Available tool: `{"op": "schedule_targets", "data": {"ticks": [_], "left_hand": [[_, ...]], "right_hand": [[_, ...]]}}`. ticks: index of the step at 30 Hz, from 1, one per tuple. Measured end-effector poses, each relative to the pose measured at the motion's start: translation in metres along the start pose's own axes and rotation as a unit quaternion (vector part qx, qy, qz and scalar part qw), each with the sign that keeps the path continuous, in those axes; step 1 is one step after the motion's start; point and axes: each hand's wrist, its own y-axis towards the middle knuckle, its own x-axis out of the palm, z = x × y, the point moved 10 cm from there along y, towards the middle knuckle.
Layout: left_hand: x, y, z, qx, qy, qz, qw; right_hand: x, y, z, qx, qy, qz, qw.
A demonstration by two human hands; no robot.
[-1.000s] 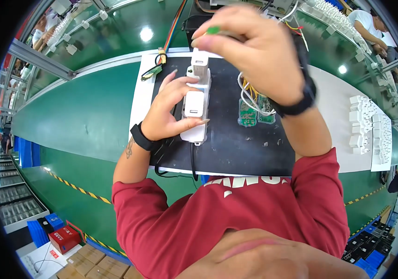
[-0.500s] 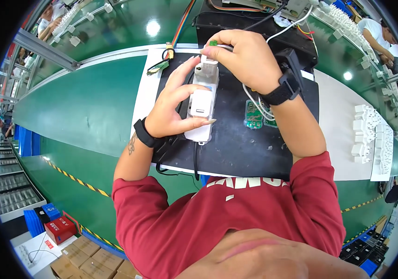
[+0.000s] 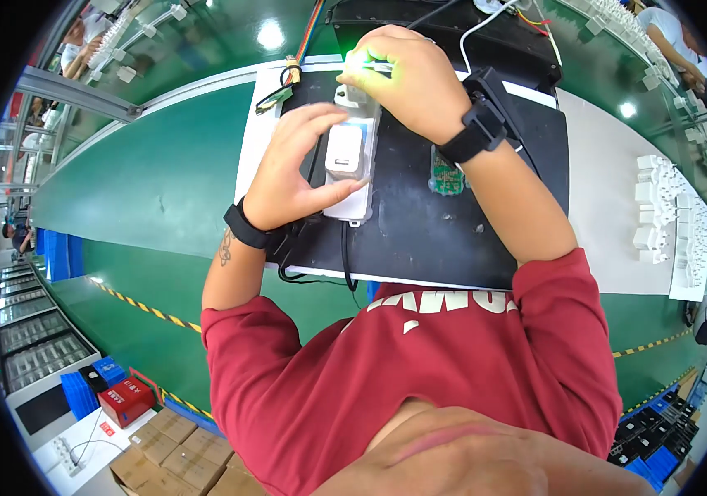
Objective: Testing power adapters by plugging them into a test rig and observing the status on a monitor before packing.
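A white USB charger block (image 3: 343, 150) sits on a long white socket strip (image 3: 348, 207) lying on the black mat. My left hand (image 3: 291, 169) arches around the charger, fingers spread past its upper end and thumb beside its lower edge. Whether the thumb touches it I cannot tell. At the strip's far end, my right hand (image 3: 409, 81) pinches a small plug-like piece with a bright green light (image 3: 360, 59). The glare hides its shape, and a white cable shows by the fingers. Right of the strip lies a green circuit board (image 3: 446, 175).
Behind the mat (image 3: 419, 248) stands a black equipment box (image 3: 485, 41) with cables. Coloured wires with a connector (image 3: 290, 74) lie at the far left. White adapters (image 3: 652, 211) line the right side of the table. A black cable (image 3: 347, 252) leaves the strip's near end.
The piece in my right hand now glows bright green, where it was unlit green before. The view has shifted slightly. My left hand stays around the charger, its fingers a little blurred.
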Motion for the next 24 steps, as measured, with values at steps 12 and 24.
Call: {"op": "schedule_targets", "data": {"ticks": [12,24], "left_hand": [[-0.016,-0.043,-0.062,-0.092,0.015,0.025,0.995],[-0.205,0.041,-0.213,-0.171,0.039,0.215,0.961]], "right_hand": [[-0.105,-0.098,0.014,0.100,0.018,0.085,0.991],[-0.298,-0.411,0.093,0.455,-0.306,0.515,0.659]]}}
